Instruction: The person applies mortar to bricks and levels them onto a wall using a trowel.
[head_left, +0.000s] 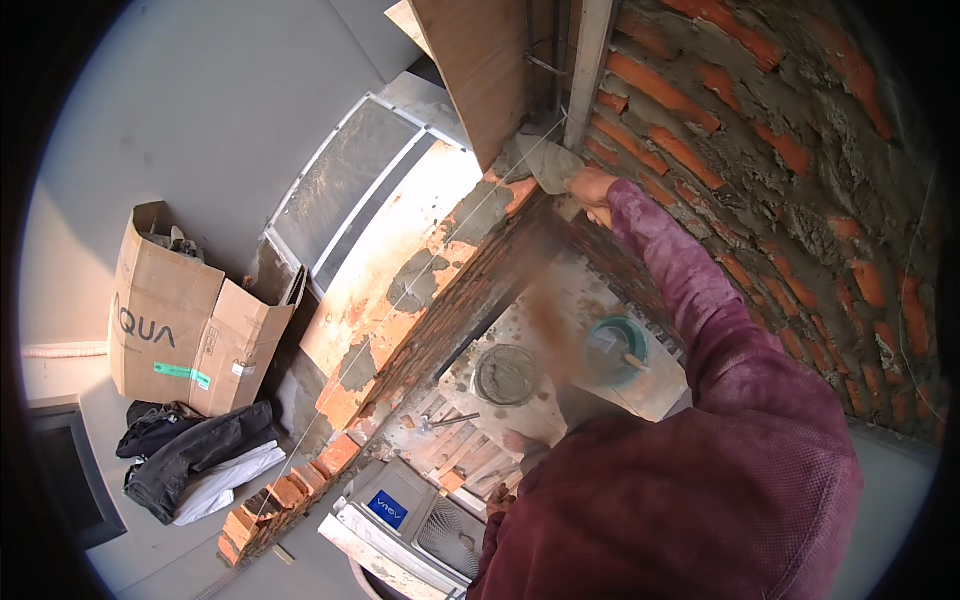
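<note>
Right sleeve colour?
The right sleeve is maroon, with paler patches; best seen in the head view.

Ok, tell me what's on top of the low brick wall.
Grey mortar patches lie on the low brick wall, with a string running along it. At its far end, the trowel in the right hand hides whatever is beneath.

I see a dull trowel point(548, 166) that looks like metal, rough brick wall point(690, 160) under coarse matt mortar point(806, 232), a matt cloth sleeve point(690, 265), and smooth cardboard box point(165, 335).
</note>
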